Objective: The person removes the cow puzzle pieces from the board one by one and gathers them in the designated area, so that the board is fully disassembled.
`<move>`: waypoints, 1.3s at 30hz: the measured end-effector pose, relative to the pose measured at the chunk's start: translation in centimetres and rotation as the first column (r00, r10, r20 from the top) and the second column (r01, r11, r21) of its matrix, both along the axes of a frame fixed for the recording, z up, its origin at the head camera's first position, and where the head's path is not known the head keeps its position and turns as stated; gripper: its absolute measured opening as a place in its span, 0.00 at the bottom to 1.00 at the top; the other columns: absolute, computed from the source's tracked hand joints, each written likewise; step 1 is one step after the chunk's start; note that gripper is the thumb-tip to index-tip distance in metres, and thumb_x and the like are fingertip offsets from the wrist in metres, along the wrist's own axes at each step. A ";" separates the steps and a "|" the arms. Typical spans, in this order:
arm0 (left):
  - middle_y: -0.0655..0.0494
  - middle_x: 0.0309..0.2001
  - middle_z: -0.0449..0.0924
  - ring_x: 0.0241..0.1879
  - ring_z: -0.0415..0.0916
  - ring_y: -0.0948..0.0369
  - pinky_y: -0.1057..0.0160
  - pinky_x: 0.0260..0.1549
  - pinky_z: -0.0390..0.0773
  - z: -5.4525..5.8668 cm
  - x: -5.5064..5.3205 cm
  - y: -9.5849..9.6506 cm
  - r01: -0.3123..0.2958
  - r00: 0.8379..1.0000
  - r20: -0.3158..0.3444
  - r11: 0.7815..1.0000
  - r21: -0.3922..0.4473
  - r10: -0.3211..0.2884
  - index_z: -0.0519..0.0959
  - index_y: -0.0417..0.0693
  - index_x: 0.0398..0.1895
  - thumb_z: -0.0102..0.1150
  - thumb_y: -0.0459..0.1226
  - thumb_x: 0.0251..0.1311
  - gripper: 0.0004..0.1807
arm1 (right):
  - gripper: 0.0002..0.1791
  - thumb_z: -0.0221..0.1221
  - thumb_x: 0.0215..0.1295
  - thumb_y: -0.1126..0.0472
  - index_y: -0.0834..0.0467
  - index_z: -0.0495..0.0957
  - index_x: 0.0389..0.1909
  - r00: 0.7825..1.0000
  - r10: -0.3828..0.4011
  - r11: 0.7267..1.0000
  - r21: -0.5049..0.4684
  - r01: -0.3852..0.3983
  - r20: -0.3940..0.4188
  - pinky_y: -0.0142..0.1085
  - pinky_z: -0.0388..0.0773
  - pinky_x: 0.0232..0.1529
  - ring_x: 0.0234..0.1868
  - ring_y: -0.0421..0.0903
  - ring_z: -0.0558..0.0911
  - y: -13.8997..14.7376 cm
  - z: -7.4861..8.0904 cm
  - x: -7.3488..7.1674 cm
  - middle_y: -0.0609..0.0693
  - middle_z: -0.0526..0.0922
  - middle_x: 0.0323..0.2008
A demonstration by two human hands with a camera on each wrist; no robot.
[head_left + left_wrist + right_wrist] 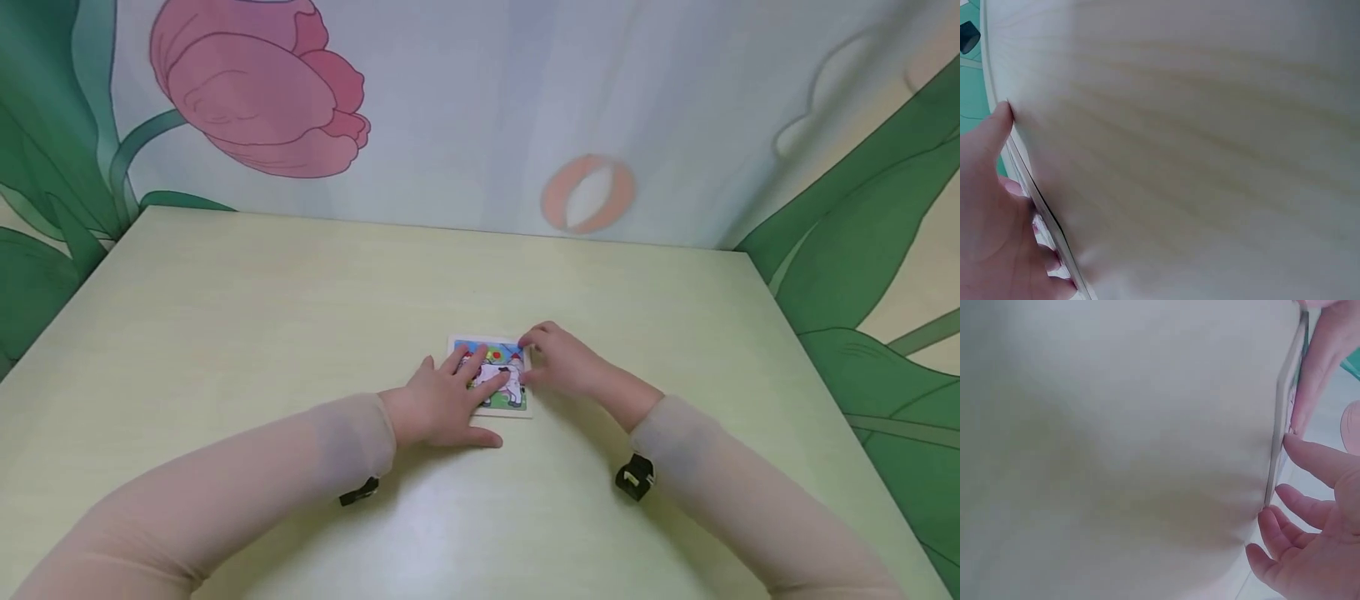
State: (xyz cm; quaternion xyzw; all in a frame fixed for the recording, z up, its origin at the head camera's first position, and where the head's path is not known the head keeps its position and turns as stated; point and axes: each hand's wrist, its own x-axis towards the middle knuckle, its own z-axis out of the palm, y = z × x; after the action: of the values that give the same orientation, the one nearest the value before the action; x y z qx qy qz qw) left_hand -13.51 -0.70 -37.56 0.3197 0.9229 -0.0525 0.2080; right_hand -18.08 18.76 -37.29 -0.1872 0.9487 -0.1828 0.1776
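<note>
A small square picture puzzle [516,398] in a pale wooden frame lies flat on the table, printed with a white cow, green grass and blue sky. Across its left part, my left hand [447,407] rests palm down with fingers spread; the thumb lies on the table below the frame. At the puzzle's right side, my right hand [564,360] is bent, with thumb and fingertips touching the frame along that edge. The frame's side [1280,406] shows in the right wrist view with the thumb on its upper edge. My left fingers cover part of the picture.
The pale table [262,308] stretches out around the puzzle. Its far edge meets a wall [465,117] painted with a pink tulip [255,92] and green leaves. A black wrist device [635,477] hangs under my right sleeve, another [360,492] under my left.
</note>
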 end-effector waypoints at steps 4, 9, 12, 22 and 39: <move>0.52 0.74 0.30 0.71 0.31 0.47 0.36 0.57 0.55 0.0 0.1 0.0 -0.025 0.999 0.030 0.999 0.032 0.024 0.41 0.69 0.74 0.39 0.72 0.52 0.47 | 0.24 0.64 0.58 0.59 0.67 0.72 0.53 0.999 -0.024 1.000 -0.009 0.024 0.028 0.46 0.63 0.60 0.55 0.55 0.70 -0.1 0.2 -0.4 0.63 0.68 0.56; 0.52 0.74 0.29 0.71 0.30 0.48 0.35 0.57 0.54 0.0 0.1 -0.1 -0.035 0.999 0.039 0.999 0.031 0.034 0.41 0.69 0.73 0.39 0.72 0.52 0.47 | 0.23 0.64 0.59 0.60 0.67 0.71 0.52 0.998 -0.046 0.999 -0.021 0.047 0.051 0.46 0.61 0.62 0.55 0.55 0.69 -0.2 0.1 -0.7 0.63 0.67 0.56; 0.52 0.74 0.28 0.71 0.30 0.48 0.35 0.57 0.54 0.1 0.1 0.0 -0.035 0.999 0.041 0.999 0.022 0.035 0.41 0.69 0.73 0.39 0.72 0.52 0.47 | 0.22 0.64 0.59 0.61 0.67 0.71 0.51 0.997 -0.059 0.998 -0.034 0.061 0.058 0.45 0.61 0.62 0.54 0.54 0.69 -0.2 0.0 -0.7 0.63 0.67 0.56; 0.53 0.74 0.28 0.71 0.29 0.48 0.35 0.58 0.53 -0.1 0.0 0.0 -0.033 0.999 0.040 0.999 0.013 0.033 0.40 0.70 0.73 0.38 0.73 0.52 0.48 | 0.24 0.62 0.61 0.59 0.64 0.73 0.56 1.000 -0.009 1.000 0.016 0.009 -0.012 0.46 0.69 0.55 0.54 0.55 0.73 0.1 -0.1 -0.3 0.61 0.71 0.56; 0.53 0.74 0.29 0.72 0.30 0.48 0.36 0.58 0.53 -0.1 0.1 -0.2 -0.046 0.998 0.035 0.999 0.018 0.046 0.41 0.70 0.73 0.38 0.73 0.51 0.48 | 0.09 0.55 0.67 0.60 0.61 0.78 0.41 0.963 -0.242 0.939 -0.223 0.263 0.117 0.34 0.73 0.39 0.35 0.47 0.75 0.0 -0.7 -1.9 0.52 0.80 0.34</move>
State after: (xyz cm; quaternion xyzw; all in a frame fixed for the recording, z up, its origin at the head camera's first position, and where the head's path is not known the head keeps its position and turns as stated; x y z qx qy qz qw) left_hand -13.37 -0.87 -37.71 0.3011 0.9268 -0.0335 0.2219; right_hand -19.94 18.80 -37.99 -0.0756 0.9274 -0.3240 0.1708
